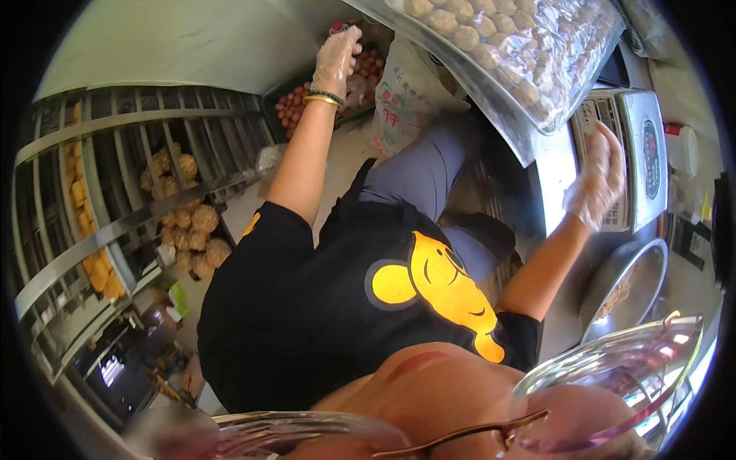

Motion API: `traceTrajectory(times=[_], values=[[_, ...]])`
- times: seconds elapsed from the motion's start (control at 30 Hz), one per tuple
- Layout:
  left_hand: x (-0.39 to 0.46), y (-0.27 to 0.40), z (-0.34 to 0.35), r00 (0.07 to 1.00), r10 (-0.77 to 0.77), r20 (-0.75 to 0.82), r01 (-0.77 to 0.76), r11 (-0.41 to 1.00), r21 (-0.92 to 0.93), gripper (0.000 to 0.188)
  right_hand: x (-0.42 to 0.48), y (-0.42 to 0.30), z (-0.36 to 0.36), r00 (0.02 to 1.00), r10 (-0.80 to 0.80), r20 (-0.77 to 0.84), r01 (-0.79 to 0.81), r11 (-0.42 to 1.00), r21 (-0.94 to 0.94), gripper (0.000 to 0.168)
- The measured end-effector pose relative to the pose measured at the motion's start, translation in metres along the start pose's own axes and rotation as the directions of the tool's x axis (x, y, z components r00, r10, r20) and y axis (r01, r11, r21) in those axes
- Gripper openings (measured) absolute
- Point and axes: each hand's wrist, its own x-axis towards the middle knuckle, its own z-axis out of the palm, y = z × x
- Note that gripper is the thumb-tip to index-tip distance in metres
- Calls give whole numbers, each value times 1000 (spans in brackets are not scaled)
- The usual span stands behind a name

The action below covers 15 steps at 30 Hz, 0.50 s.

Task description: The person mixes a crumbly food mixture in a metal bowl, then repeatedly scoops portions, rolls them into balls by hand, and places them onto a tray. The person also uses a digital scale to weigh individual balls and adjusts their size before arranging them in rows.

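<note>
My left hand (pixel 338 60), in a clear plastic glove and with bracelets at the wrist, is raised at the top with its fingers curled. A red cap (pixel 338 26) shows just behind it; whether the hand holds anything is hidden. Below the hand stands a green crate (pixel 269 115) of eggs (pixel 293 108). My right hand (pixel 601 172), gloved too, has its fingers loosely extended beside a digital scale (pixel 647 149), and nothing shows in its grasp. Farther forward is a tray (pixel 494 123) of round dough-like balls (pixel 483 26), partly under clear plastic film (pixel 566 57).
A metal bowl (pixel 655 253) with crumbly food sits right of me. A white printed sack (pixel 397 103) stands by the crate. At left, a metal rack (pixel 86 253) stands beside clustered brown balls (pixel 192 230) and yellow food pieces (pixel 103 273). A white tub (pixel 684 149) is beyond the scale.
</note>
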Motion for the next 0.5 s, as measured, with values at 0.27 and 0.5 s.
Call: traceTrajectory(times=[0.27, 0.5], values=[[72, -65, -4, 989, 142, 46, -118, 934, -336, 26, -31, -5, 159, 899, -160, 408, 218, 971, -100, 20], [65, -59, -6, 984, 179, 18, -153, 885, -440, 21, -20, -28, 246, 796, -270, 541, 484, 821, -302, 19]])
